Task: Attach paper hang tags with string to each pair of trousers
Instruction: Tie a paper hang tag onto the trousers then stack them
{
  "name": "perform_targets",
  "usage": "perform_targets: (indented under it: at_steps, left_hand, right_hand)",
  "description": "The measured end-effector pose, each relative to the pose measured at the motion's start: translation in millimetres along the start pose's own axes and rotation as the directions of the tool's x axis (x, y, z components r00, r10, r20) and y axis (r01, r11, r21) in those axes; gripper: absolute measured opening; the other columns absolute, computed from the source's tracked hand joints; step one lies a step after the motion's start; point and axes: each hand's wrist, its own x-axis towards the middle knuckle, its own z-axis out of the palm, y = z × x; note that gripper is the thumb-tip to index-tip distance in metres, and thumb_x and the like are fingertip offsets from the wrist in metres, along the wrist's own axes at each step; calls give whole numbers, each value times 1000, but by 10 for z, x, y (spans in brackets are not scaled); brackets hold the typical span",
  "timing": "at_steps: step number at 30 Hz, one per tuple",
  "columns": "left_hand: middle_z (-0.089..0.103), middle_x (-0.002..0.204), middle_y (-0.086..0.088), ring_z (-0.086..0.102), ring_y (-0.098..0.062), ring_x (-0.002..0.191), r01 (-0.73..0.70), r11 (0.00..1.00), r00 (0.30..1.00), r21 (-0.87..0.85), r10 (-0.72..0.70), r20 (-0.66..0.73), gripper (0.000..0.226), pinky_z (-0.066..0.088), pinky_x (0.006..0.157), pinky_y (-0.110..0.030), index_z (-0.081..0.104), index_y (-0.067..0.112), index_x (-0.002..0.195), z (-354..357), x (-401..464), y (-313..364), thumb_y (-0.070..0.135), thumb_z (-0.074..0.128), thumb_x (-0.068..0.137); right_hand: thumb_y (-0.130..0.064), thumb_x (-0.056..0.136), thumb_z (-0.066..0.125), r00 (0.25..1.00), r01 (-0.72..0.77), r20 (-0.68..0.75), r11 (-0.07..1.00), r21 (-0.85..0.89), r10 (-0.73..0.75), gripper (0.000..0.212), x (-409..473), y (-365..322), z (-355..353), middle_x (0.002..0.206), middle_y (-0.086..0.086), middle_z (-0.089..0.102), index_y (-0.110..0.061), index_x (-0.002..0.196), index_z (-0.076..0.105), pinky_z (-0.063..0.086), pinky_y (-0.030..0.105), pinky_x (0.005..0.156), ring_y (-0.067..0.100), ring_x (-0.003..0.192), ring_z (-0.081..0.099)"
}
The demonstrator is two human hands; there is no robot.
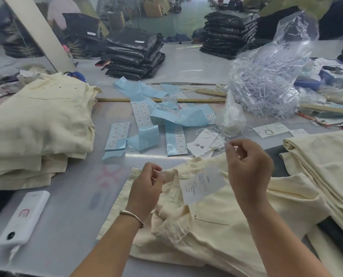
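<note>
Head view: the left hand (146, 186) pinches the waistband of the cream trousers (216, 226); the right hand (248, 166) pinches a string above them. Between the hands hangs a paper tag (202, 184), print unreadable. Beyond, a clear bag (270, 76) holds white fasteners.

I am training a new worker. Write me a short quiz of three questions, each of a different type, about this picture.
1. True or false: the white hang tag hangs over the cream trousers between the two hands.
2. Which hand wears the bracelet? A) left hand B) right hand
3. Fill in: the blue sticker strips lie on the ____.

Key: 1 true; 2 A; 3 table.
</note>
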Motion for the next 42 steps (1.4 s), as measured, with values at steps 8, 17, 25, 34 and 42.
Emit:
perform_targets:
  at_steps: [8,17,25,34,42]
  left_hand:
    - [62,76,16,55,1,77,-20,961,955,277,-64,289,16,47,75,-26,65,33,72,45,-237,-398,48,72,74]
    - [60,120,-8,61,-27,104,-30,943,921,330,-102,375,70,49,83,-35,30,30,147,579,142,-183,37,65,87]
    - [50,138,-4,48,-17,123,1,979,917,202,-81,390,53,34,104,-23,49,18,138,806,509,-330,4,55,87]
    - [50,82,10,60,-15,82,-234,904,952,358,138,274,19,41,70,-25,74,27,104,659,615,-447,29,66,88]
    - [55,84,-1,56,-18,62,-432,846,900,312,384,205,6,45,54,-28,73,12,77,639,621,-403,16,70,80]
  right_hand:
    - [-2,82,72,784,569,-135,789,-233,-605,5,-54,-229,188,65,11,45,-6,79,74,37,32,53,27,55,45]
    - [1,80,71,853,503,33,803,-319,-521,6,35,-202,141,75,12,53,-4,76,70,29,23,54,26,59,52]
    - [2,81,68,934,352,221,835,-423,-282,8,216,231,36,77,17,50,6,73,67,45,37,49,35,61,52]
    - [-1,76,75,904,423,134,811,-403,-405,5,544,339,108,75,12,51,-3,75,70,35,28,60,29,64,51]
    - [-22,87,65,757,243,653,916,-319,27,10,-110,689,900,82,-2,58,-21,90,75,39,36,85,23,89,57]
